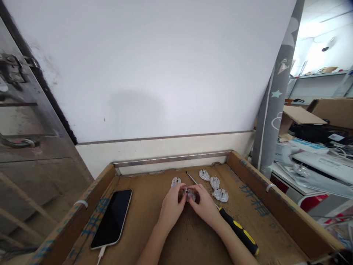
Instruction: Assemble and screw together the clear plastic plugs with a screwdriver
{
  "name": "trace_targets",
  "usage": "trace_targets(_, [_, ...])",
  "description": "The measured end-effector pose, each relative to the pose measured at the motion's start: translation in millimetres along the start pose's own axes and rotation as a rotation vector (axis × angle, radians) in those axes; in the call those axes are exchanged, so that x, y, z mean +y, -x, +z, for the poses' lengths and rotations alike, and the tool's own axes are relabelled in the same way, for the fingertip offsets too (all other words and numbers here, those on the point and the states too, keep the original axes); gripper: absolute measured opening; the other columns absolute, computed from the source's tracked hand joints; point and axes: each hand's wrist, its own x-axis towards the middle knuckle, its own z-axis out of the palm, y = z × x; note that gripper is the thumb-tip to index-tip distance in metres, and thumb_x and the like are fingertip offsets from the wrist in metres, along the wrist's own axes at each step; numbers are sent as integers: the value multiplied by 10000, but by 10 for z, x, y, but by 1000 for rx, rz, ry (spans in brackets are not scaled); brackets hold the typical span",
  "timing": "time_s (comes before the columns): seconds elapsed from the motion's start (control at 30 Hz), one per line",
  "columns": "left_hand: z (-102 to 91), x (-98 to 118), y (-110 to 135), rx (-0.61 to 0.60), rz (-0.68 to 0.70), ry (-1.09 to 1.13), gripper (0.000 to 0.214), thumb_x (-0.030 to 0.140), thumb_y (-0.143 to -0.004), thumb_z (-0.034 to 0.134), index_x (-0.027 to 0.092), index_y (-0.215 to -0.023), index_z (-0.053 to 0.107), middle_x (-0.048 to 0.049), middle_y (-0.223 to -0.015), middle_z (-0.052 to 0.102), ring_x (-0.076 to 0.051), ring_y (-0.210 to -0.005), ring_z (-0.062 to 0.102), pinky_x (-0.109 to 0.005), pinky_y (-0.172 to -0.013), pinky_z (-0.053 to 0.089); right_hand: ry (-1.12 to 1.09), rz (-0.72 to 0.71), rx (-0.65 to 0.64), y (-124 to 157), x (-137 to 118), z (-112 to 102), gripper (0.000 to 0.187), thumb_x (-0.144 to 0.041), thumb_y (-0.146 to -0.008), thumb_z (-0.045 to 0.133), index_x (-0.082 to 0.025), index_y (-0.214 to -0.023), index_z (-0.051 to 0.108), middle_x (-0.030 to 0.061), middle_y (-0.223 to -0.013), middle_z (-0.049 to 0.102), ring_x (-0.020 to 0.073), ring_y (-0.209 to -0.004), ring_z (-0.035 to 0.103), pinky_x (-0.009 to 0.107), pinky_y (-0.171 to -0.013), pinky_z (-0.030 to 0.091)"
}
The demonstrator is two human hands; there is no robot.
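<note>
My left hand (171, 206) and my right hand (203, 203) meet over the middle of a cardboard tray (104, 184). Together their fingertips pinch a small clear plastic plug (188, 193). Another clear plug (175, 181) lies just behind my left hand. Three more clear plugs (214, 182) lie in a row behind my right hand. A screwdriver with a black and yellow handle (239, 230) lies under my right forearm, its thin shaft (191, 178) pointing towards the back of the tray.
A phone (113, 218) with a dark screen lies face up at the tray's left, a white cable in its near end. A white wall rises behind the tray. A grey pole (273, 103) stands at the right, with cluttered boxes and papers (314, 147) beyond.
</note>
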Motion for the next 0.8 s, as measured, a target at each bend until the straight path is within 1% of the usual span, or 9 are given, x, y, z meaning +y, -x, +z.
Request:
trace_targets(0.13, [27,-57,-7,-10,-23,85,282,184,-803,484,212,-1082,519,-70,-1081,615,-188,-983,590,-350,-891,472,1,23,9,-15,33,0,237,-203,-782,451,-166,-969,591,59,-932,542,140,-847,532,291,-804,446])
trace_targets(0.23, [29,-57,-7,-23,-23,103,307,157,-791,489,209,-1093,510,-68,-1079,618,-184,-994,589,-351,-906,467,14,4,8,-21,50,12,238,-209,-787,470,-174,-978,608,66,-948,538,154,-893,524,312,-849,430])
trace_targets(0.33, [32,-66,-4,-23,-14,104,345,161,-796,484,210,-1138,490,-74,-1118,599,-179,-989,589,-350,-905,469,23,-10,11,-23,59,14,250,-206,-795,467,-173,-998,610,75,-972,531,160,-925,519,319,-874,421])
trace_targets(0.43, [37,-84,0,-12,-2,86,400,180,-785,504,201,-1183,469,-84,-1167,570,-175,-976,589,-345,-894,473,17,-13,-2,-24,70,11,263,-209,-810,448,-165,-1021,600,72,-954,536,138,-860,538,289,-820,447])
trace_targets(0.53, [35,-86,8,-45,12,46,414,185,-765,527,198,-1178,490,-84,-1145,584,-188,-995,579,-352,-904,459,8,-18,-22,-25,84,8,276,-204,-817,433,-161,-1038,593,69,-951,550,126,-828,547,277,-798,456])
trace_targets(0.67, [22,-78,12,-76,1,43,430,187,-736,566,196,-1162,504,-77,-1106,601,-191,-971,575,-353,-892,455,8,-40,-46,-11,81,0,307,-179,-820,402,-155,-1071,577,75,-984,568,133,-881,550,292,-843,448])
trace_targets(0.8, [9,-71,2,-67,6,12,364,178,-727,580,182,-1089,543,-74,-1046,610,-196,-938,571,-352,-861,457,24,-74,-53,13,46,-10,314,-165,-788,447,-175,-1074,578,67,-1009,569,140,-954,532,303,-903,422])
